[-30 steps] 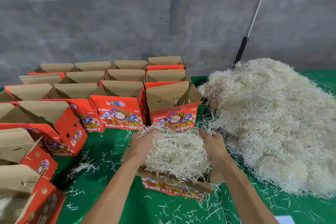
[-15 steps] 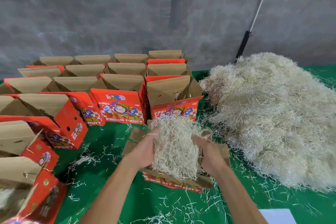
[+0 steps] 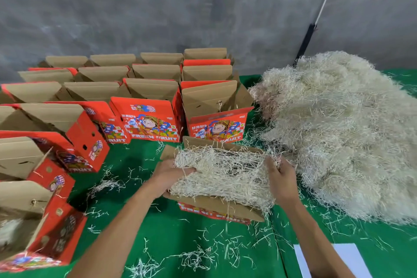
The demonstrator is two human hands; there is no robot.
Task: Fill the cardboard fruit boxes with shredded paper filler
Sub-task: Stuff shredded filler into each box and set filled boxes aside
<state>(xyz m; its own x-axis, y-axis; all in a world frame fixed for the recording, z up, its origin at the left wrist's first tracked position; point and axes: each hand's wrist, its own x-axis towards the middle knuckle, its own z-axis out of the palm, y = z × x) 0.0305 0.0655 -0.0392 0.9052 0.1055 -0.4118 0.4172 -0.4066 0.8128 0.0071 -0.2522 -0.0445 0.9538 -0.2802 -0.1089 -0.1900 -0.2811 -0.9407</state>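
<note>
An open red fruit box (image 3: 216,209) lies in front of me on the green table, its brown flaps spread. A stretched wad of pale shredded paper (image 3: 222,175) spans its opening. My left hand (image 3: 168,175) grips the wad's left end and my right hand (image 3: 281,179) grips its right end, at the box's right flap. A large heap of the same shredded paper (image 3: 343,133) rises just right of the box.
Several open red fruit boxes (image 3: 146,117) stand in rows behind and to the left, up to the grey wall. One box (image 3: 52,235) at the lower left holds some filler. Loose shreds litter the green cloth (image 3: 180,239). A white sheet (image 3: 345,259) lies at the lower right.
My hands have pulled apart, spreading the bunched wad wide across the box opening. The view has tilted down slightly.
</note>
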